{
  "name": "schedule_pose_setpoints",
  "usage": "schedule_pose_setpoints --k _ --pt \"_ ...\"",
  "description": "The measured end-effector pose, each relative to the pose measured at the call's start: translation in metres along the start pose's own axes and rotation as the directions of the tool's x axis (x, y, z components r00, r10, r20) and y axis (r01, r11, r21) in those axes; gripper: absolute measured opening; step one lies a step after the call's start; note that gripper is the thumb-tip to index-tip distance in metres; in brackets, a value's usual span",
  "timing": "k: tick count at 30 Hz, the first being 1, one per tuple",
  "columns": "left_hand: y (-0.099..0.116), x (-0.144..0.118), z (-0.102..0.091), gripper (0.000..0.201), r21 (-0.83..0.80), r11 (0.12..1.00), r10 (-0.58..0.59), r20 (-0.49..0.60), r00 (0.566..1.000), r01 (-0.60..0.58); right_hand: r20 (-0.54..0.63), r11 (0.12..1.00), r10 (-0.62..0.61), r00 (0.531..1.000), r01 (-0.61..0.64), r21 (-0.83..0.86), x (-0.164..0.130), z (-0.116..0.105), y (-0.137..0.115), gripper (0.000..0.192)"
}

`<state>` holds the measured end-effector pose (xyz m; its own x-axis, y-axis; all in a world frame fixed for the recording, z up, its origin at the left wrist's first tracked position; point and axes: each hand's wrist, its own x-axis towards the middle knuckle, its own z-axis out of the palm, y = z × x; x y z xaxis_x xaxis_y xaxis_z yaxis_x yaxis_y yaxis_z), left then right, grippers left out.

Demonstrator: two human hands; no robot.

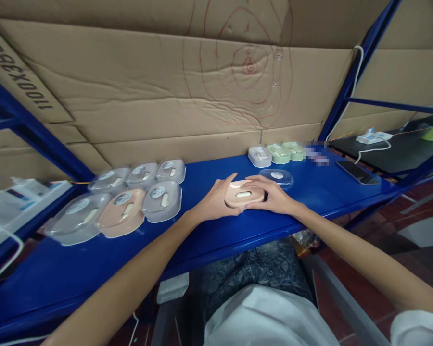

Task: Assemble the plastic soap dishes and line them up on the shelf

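Observation:
A peach-coloured plastic box (pixel 234 198) with rounded corners and a pale oblong piece in its top is between my two hands, just above the blue shelf. My left hand (pixel 215 201) wraps its left side, thumb and fingers around the edge. On the opposite side my right hand (pixel 272 196) grips it, fingers over the top and thumb side hidden in part. Behind my right hand a clear plastic lid (pixel 283 178) with a round white label lies flat on the shelf.
To the left stand several lidded boxes, among them a peach one (pixel 120 216) and a grey one (pixel 162 204). A grey box (pixel 260 156) and green boxes (pixel 280 154) line the back. A phone (pixel 357 172) lies at right. Cardboard (pixel 147 86) walls the rear of the blue shelf (pixel 209 240).

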<state>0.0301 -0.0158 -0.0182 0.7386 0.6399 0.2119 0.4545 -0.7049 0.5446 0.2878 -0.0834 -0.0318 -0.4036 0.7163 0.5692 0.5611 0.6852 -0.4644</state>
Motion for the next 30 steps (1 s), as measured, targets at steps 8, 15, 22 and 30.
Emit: schedule_pose_setpoints --k 8,15,22,30 --pt "0.001 -0.001 -0.001 0.119 -0.019 1.0 -0.021 0.0 1.0 0.021 -0.035 0.998 0.004 0.999 -0.001 0.06 0.001 0.001 0.004 0.06" --pt "-0.003 -0.001 0.001 0.123 -0.041 0.999 -0.027 -0.014 1.0 0.026 -0.037 0.998 0.018 0.999 -0.016 0.061 0.001 -0.001 0.003 0.058" --pt "-0.008 -0.001 0.002 0.128 -0.047 0.998 -0.046 -0.013 0.999 0.045 -0.073 0.997 0.048 0.996 -0.043 0.06 0.002 -0.002 -0.002 0.049" --pt "-0.011 0.001 0.002 0.138 -0.101 0.995 -0.028 -0.051 0.998 0.023 -0.198 0.998 0.061 0.978 -0.062 -0.001 0.009 -0.021 0.001 0.043"
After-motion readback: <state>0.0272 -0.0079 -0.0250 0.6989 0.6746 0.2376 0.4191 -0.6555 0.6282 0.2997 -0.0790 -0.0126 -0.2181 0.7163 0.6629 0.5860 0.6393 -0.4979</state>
